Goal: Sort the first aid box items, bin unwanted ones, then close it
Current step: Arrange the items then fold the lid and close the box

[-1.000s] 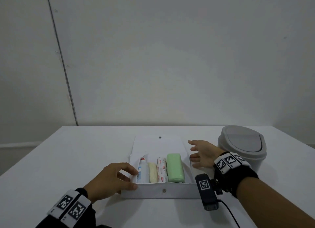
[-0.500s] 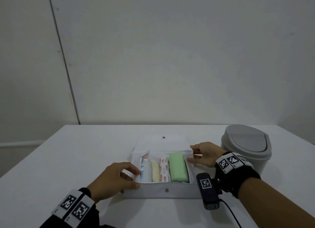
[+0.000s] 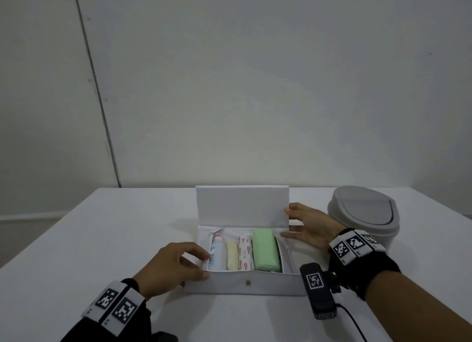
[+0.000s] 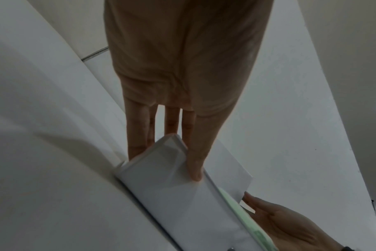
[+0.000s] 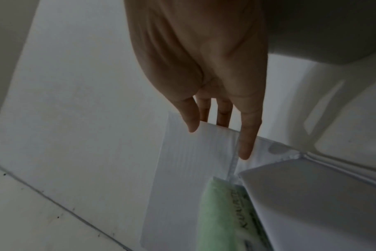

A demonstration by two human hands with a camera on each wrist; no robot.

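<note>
The white first aid box (image 3: 247, 281) stands on the table with its lid (image 3: 242, 206) raised upright. Inside lie a white bottle with a red cap (image 3: 215, 252), a pale yellow roll (image 3: 233, 256), a red-printed bandage roll (image 3: 245, 251) and a green pack (image 3: 265, 249). My left hand (image 3: 194, 265) pinches the box's front left corner, thumb on the wall (image 4: 178, 195). My right hand (image 3: 293, 221) pinches the lid's right edge (image 5: 182, 169), with fingers behind it.
A grey bin with a swing lid (image 3: 365, 214) stands just right of the box, close behind my right wrist. The white table (image 3: 102, 239) ends at a wall behind the box. A camera hangs under my right wrist (image 3: 319, 290).
My right hand has lifted the lid from lying flat behind the box to standing upright. My left hand has stayed on the front left corner.
</note>
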